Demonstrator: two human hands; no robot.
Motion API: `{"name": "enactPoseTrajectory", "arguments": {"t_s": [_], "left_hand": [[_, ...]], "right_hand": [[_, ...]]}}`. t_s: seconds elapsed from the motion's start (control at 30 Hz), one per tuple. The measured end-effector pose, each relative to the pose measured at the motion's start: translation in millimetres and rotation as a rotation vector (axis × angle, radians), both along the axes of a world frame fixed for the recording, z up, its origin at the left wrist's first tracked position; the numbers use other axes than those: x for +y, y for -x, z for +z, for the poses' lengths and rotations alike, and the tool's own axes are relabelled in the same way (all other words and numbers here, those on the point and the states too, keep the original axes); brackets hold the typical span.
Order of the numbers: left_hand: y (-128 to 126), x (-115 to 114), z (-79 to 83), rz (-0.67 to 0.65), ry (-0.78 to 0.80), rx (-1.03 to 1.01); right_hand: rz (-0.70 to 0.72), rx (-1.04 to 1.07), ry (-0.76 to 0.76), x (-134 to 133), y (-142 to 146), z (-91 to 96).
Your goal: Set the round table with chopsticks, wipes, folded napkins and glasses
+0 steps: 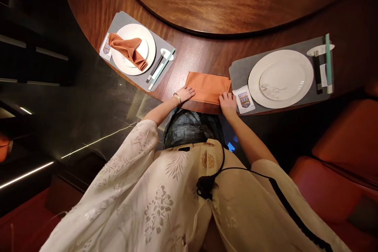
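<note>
A flat folded orange cloth napkin lies on the dark wooden table, close to its curved edge. My left hand, with a gold bangle on its wrist, rests flat with its fingertips at the napkin's left side. My right hand lies against the napkin's lower right corner, and neither hand visibly grips the cloth. To the right, a white plate sits on a grey placemat. A second orange napkin, folded into a peaked shape, stands on a white plate at the left.
A wooden turntable fills the table's centre. Chopsticks and a teal-handled utensil lie beyond the right plate. Orange upholstered chairs stand to the right. A dark, glossy surface spreads left of the table.
</note>
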State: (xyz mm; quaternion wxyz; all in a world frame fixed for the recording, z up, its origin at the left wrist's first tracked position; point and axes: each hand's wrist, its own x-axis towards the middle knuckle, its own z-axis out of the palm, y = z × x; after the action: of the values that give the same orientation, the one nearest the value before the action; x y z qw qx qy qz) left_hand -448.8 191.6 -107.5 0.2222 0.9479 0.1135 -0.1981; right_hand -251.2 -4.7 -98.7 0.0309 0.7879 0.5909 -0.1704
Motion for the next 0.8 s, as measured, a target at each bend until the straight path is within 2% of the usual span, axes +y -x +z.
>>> {"name": "enactPoseTrajectory", "arguments": {"t_s": [0.17,0.3,0.43,0.53,0.67,0.8], "left_hand": [[9.0,-10.8,3.4,0.079,-0.032,0.004],[17.4,-30.0,3.1,0.199,-0.061,-0.017],[11.1,-46.4,-4.6,0.338,-0.100,-0.008],[2.1,-50.7,-7.2,0.385,-0.106,-0.009],[-7.3,-52.2,-3.6,0.444,-0.102,-0.007],[-13.6,-49.7,3.3,0.497,-0.128,0.026]], "right_hand": [[0.206,0.090,-0.088,-14.2,-18.5,-7.8],[0.290,0.231,-0.093,-27.3,-20.2,-9.6],[0.232,0.260,-0.074,-29.0,-16.2,-8.1],[0.219,0.170,-0.044,-23.0,-13.2,-8.0],[0.192,0.002,-0.015,-14.8,-8.3,-10.2],[0.202,-0.068,-0.054,-2.4,-12.8,-6.4]]}}
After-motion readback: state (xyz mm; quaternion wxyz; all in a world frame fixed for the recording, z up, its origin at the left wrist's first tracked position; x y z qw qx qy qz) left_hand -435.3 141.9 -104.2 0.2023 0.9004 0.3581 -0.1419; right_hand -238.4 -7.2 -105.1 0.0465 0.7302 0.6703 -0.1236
